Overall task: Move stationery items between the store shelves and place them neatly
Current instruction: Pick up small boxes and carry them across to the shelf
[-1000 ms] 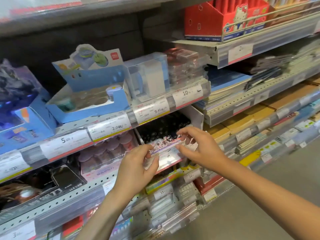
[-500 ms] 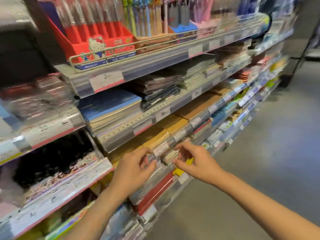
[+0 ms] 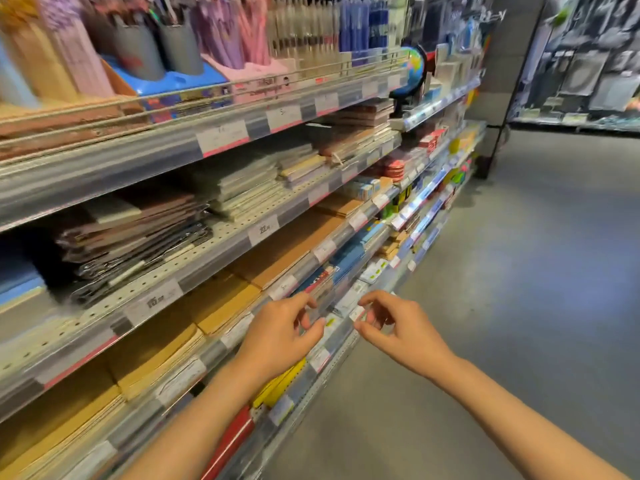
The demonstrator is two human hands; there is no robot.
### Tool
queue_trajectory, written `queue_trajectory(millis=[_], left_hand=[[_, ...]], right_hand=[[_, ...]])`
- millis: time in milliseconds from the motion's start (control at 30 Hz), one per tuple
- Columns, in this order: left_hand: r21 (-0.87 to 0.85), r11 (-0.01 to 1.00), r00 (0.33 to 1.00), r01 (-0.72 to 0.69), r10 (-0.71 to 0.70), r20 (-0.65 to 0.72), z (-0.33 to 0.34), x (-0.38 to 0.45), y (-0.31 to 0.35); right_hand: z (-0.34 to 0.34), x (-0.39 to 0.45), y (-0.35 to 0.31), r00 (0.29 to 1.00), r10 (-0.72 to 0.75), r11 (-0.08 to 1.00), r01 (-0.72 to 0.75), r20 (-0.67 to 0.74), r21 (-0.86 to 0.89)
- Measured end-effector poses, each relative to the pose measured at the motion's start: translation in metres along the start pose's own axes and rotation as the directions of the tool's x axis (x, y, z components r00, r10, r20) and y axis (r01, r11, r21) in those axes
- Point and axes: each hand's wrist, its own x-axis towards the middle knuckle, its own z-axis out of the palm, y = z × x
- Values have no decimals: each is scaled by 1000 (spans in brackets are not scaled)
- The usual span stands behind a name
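both hands out in front of the lower shelves (image 3: pixel 221 237), left hand (image 3: pixel 282 336) & right hand (image 3: pixel 398 327) w/ fingers curled, can't tell if they pinch anything (blurry); nearest stock, blue notebooks (image 3: pixel 349 258), lies ahead-left, left hand closer.

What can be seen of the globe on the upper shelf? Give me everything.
The globe is small, mostly blue with faint green and yellow patches, glossy like plastic. A dark curved arm wraps its right side down to a dark base. It stands upright at the far end of the upper shelf, behind the wire rail, with pale boxes just right of it. Nothing grips it.
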Motion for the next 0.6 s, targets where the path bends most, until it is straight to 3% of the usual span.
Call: queue_trajectory(millis=[300,600], left_hand=[[-16,999,999,-34,35,13,79,176,-11],[-2,996,994,93,-92,63,131,326,-33]], right_hand=[[-61,134,119,997,36,999,-35,-73,11],[-108,284,210,995,52,999,-50,-81,21]])
